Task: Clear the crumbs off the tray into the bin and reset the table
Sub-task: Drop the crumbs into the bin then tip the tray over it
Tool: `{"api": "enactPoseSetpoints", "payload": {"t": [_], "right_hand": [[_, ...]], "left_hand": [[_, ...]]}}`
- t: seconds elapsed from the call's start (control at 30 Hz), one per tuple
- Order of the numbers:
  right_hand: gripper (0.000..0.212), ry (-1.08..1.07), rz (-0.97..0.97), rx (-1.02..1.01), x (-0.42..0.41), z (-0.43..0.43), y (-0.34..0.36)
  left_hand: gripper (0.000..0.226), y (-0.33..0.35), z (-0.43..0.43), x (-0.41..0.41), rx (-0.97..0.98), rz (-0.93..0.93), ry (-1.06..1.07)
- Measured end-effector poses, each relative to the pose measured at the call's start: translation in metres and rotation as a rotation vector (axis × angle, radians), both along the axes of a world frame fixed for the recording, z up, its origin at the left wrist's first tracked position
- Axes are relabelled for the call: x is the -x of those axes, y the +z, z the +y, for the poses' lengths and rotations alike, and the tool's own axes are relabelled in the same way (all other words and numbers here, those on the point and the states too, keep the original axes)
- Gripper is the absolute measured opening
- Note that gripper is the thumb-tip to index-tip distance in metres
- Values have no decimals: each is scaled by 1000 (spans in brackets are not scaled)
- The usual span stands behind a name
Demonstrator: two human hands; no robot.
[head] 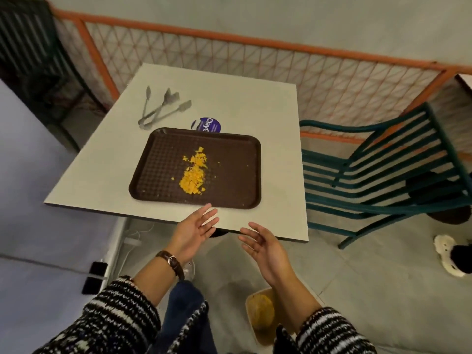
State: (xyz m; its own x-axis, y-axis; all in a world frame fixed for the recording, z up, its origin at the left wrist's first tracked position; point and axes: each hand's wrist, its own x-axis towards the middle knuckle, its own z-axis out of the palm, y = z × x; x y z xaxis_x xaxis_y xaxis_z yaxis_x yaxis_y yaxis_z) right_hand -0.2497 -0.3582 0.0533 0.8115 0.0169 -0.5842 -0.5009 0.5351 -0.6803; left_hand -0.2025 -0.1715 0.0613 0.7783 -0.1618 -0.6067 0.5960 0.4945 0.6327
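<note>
- Hovering at the front edge of the square white table (229, 98), the left hand (196, 226) and the right hand (263, 246) are both spread open, fingers relaxed, holding nothing.
- The brown rectangular plastic tray (158, 162) lies flat near that front edge. A pile of yellow-orange crumbs (194, 175) sits at its middle, with a few strays to the right.
- The step in hand looks like lifting the tray. It is best gripped at its two short sides and kept level, since a tilt would spill crumbs early.
- The tan rectangular bin (260, 315) stands on the floor below the right forearm, and the tray should tip only once a corner is over it.
- A purple round lid (208, 125) sits right behind the tray's far rim; whether it touches is unclear. Metal tongs (158, 108) lie beyond, to the left.
- The green slatted chair (370, 169) stands close on the right and could catch a wide swing.
</note>
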Motion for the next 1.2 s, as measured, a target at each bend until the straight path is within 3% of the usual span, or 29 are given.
{"api": "enactPoseSetpoints", "payload": {"t": [0.2,0.33,0.4,0.47,0.57,0.8,1.03,1.2], "right_hand": [[27,-38,62,106,-87,57,-7],[15,87,-42,655,-139,93,-21],[28,191,-138,894,-160,104,-29],[57,326,-251,1130,-181,112,-42],[89,546,-294,1338,-203,124,-60],[121,984,-441,1652,-234,142,-81],[112,1118,-546,1741,-243,142,-100],[98,1055,-595,1735,-261,142,-105]], "left_hand": [[36,-2,63,-89,-37,31,-1],[33,-11,103,-144,-65,67,-55],[33,-17,118,-165,-78,88,-69],[33,-22,131,-183,-84,104,-85],[30,-30,144,-201,-68,123,-83],[27,-52,162,-224,-30,192,-25],[24,-59,165,-231,-97,206,7],[25,-57,167,-233,-117,210,-5]]}}
